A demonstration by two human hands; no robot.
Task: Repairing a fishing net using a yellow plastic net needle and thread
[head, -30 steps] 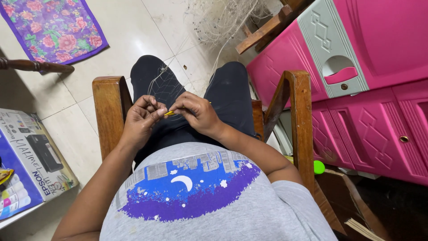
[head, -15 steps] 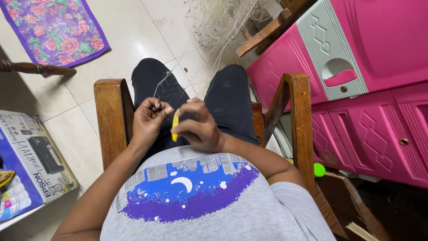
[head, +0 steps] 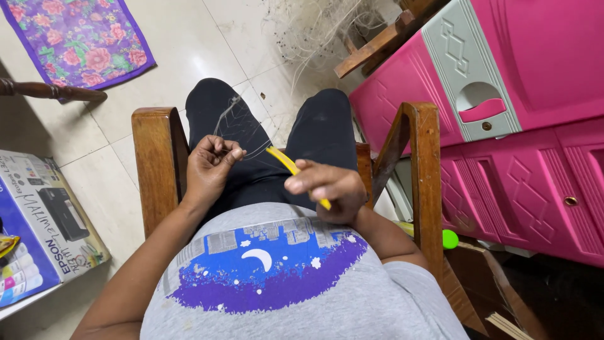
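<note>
Pinched in the right hand (head: 327, 189), a yellow needle (head: 290, 170) pointed toward the left hand (head: 211, 165), whose fingers clamped fine net (head: 242, 129) taut over my lap, keeping mesh reachable.

We are sitting in a wooden armchair (head: 154, 157) with a smooth, varnished sheen. Beside the armchair we are seeing a glossy tiled floor (head: 182, 47), shiny pink plastic cabinets (head: 535, 157) and a printed cardboard box (head: 44, 214). We are holding a smooth yellow plastic needle (head: 286, 165) and fine translucent net thread (head: 242, 129) over matt black cloth trousers (head: 324, 129).
</note>
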